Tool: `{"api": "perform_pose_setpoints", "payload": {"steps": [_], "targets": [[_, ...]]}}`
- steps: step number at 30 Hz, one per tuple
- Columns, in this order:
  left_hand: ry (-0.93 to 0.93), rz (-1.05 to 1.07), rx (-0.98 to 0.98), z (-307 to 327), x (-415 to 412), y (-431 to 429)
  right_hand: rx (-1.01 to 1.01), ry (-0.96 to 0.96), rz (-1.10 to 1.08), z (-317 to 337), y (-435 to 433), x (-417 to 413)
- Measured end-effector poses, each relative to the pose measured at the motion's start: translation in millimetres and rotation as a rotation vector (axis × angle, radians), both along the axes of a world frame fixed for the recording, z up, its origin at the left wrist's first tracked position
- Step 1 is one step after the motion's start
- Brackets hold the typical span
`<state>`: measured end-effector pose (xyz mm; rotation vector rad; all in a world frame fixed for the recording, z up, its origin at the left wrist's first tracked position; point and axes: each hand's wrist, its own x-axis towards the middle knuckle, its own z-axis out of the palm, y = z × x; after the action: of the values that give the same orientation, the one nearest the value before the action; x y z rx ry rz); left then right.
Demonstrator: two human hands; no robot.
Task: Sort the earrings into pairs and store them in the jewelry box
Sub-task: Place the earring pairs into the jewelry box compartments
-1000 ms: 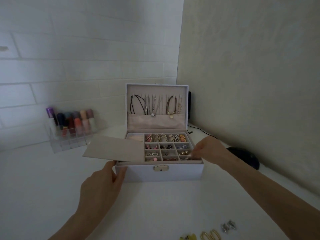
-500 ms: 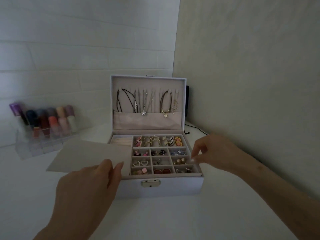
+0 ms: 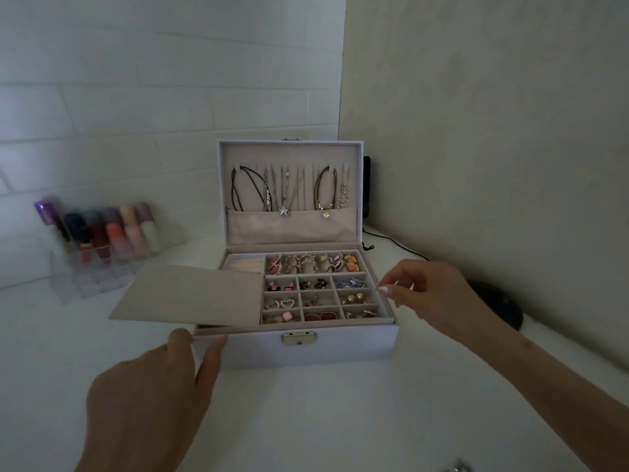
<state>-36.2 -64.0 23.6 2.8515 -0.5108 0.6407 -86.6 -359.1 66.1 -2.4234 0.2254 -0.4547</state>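
Observation:
The white jewelry box [image 3: 340,347] stands open on the white table, its lid [image 3: 289,226] upright with necklaces hanging inside. Its grid of compartments [image 3: 318,292] holds earring pairs, with a silver pair [image 3: 360,314] in the front right one. A flat beige cover panel [image 3: 190,294] juts out left over the box. My left hand [image 3: 153,390] reaches up with straight fingers, its fingertips at the panel's front edge. My right hand [image 3: 432,294] hovers just right of the box, fingers loose and holding nothing. Loose silver earrings [image 3: 457,467] peek in at the bottom edge.
A clear organiser with lipsticks [image 3: 102,243] stands at the left against the brick wall. A dark round object [image 3: 497,304] lies right of the box by the side wall, and a black cable [image 3: 391,241] runs behind the box.
My right hand has lifted out of the front right compartment and drawn back to the right, empty. The view has moved closer to the box. My left hand stays at the panel.

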Motion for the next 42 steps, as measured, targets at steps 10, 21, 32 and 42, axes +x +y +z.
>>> {"api": "perform_pose_setpoints", "payload": {"steps": [10,21,32,42], "targets": [[-0.126,-0.17,-0.03,7,-4,-21,0.118,-0.067,-0.049,-11,10,-14],[-0.09,-0.281,-0.168,4,3,-17,0.09,-0.003,-0.07,-15,12,-11],[0.137,0.074,-0.163,17,47,-19,-0.407,0.154,-0.114,-19,16,-1],[0.377,0.072,-0.085,12,92,-18,-0.141,0.268,-0.218,-14,12,16]]}}
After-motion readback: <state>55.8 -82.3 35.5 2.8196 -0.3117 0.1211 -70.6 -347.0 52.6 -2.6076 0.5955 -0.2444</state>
